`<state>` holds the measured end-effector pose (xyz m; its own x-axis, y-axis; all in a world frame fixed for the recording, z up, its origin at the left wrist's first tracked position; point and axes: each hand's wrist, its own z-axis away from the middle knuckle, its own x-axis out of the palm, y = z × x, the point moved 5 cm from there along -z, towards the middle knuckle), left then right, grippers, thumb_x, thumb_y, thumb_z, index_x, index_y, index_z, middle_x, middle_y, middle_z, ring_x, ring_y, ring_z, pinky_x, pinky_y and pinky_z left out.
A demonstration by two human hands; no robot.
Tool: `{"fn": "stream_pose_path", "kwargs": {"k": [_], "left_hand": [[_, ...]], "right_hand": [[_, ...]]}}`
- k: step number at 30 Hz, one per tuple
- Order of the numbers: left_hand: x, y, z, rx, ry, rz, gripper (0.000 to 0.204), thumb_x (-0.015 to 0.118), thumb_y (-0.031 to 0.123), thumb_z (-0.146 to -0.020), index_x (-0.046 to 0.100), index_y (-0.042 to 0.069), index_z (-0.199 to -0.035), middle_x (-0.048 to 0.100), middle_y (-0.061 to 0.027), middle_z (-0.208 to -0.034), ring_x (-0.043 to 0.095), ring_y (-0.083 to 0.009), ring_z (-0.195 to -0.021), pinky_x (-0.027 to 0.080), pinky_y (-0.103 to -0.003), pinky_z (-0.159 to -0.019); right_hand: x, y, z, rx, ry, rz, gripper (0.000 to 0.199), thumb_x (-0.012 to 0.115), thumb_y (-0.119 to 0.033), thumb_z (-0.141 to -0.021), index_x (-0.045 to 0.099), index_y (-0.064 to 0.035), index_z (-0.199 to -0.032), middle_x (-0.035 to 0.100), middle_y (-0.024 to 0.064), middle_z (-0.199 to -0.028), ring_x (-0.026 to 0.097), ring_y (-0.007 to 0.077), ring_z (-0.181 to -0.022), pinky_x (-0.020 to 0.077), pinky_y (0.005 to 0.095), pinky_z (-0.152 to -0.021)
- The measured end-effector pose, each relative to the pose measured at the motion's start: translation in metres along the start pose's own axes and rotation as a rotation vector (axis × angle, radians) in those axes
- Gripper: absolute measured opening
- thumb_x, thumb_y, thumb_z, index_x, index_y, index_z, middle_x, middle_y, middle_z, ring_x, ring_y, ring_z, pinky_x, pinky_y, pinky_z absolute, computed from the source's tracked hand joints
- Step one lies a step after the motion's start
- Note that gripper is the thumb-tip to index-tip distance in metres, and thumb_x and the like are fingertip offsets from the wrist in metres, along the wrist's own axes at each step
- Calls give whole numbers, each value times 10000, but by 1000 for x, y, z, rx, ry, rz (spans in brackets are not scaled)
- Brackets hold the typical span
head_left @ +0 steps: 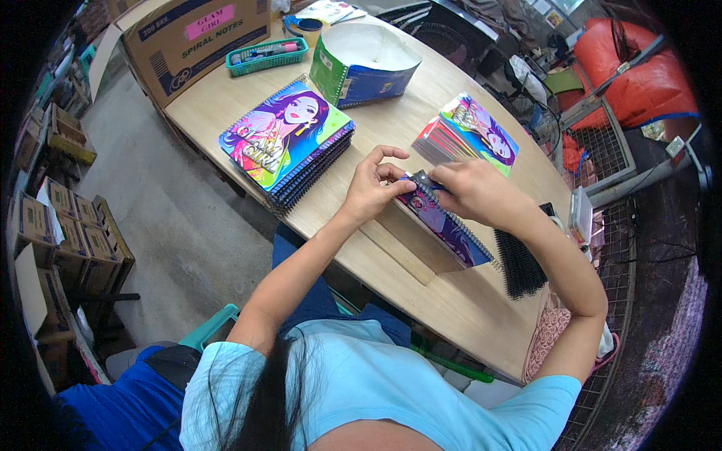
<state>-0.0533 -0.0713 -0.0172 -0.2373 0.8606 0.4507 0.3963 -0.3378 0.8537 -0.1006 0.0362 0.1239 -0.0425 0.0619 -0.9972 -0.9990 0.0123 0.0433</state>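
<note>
My left hand (368,184) is closed on the far end of a spiral notebook (451,229), thumb and fingers at its coil. The notebook stands tilted on the table, its colourful illustrated cover showing and its coil along the upper edge. At the same end of the coil my right hand (481,192) is closed round a small dark tool (426,181), most of it hidden by the fingers. To the left sits a stack of coil-bound notebooks (289,139) with the same style of cover. Beyond my right hand lies a fanned stack of covered pages (481,131).
Black plastic coils (523,259) lie by my right forearm. At the back stand a cut-down blue and green container (365,71), a green basket of pens (267,58), a tape roll (309,25) and a large carton (195,49). Boxes (79,229) stand at the far left.
</note>
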Motion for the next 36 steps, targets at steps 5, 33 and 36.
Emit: {"fn": "stream_pose_path", "kwargs": {"k": [5, 33, 36], "left_hand": [[6, 6, 3, -6, 29, -46, 491, 760, 45, -745, 480, -5, -1146, 658, -65, -829, 615, -108, -782, 495, -240, -721], [-28, 164, -122, 318, -411, -1782, 284, 437, 317, -944, 546, 56, -919, 610, -168, -838, 602, -330, -875, 440, -428, -791], [-75, 115, -113, 148, -570, -1863, 248, 410, 319, -960, 542, 109, -960, 600, -144, -819, 595, -307, -881, 393, -483, -848]], "right_hand": [[17, 46, 31, 395, 166, -737, 242, 635, -165, -816, 650, 29, -959, 671, 133, -860, 636, 176, -762, 495, 310, -692], [160, -27, 161, 615, 1043, -882, 780, 705, -540, -742, 510, -4, -1274, 546, 132, -1205, 514, 245, -1145, 405, 378, -968], [148, -38, 144, 687, 948, -749, 565, 782, -195, -718, 558, -10, -1203, 593, 134, -1106, 562, 239, -1057, 444, 359, -922]]}}
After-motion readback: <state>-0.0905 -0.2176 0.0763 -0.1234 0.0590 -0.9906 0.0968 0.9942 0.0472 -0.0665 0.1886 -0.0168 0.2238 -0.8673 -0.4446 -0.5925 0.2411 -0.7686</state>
